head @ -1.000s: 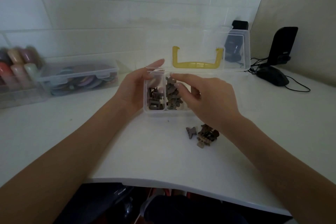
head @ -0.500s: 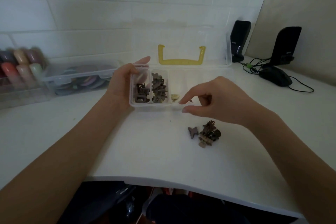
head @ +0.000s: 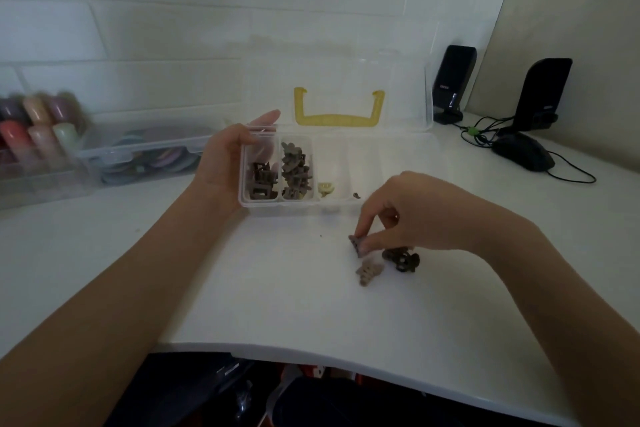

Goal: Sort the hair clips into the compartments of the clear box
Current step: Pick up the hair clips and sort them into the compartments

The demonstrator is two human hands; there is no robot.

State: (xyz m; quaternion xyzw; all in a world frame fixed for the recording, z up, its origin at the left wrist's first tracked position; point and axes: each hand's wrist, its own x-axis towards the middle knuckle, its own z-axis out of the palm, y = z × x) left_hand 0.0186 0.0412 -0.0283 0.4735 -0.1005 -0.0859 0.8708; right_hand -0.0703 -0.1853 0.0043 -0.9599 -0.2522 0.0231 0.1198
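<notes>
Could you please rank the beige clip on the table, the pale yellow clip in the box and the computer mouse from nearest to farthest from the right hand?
From the right hand:
1. Beige clip, just below its fingertips.
2. Pale yellow clip, in the box's third compartment.
3. Computer mouse, far right, by the wall.

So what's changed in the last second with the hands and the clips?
The right hand left the clear compartment box, came down to the loose clips on the white table and now pinches a small grey-brown hair clip. The left hand still holds the box's left end.
</notes>
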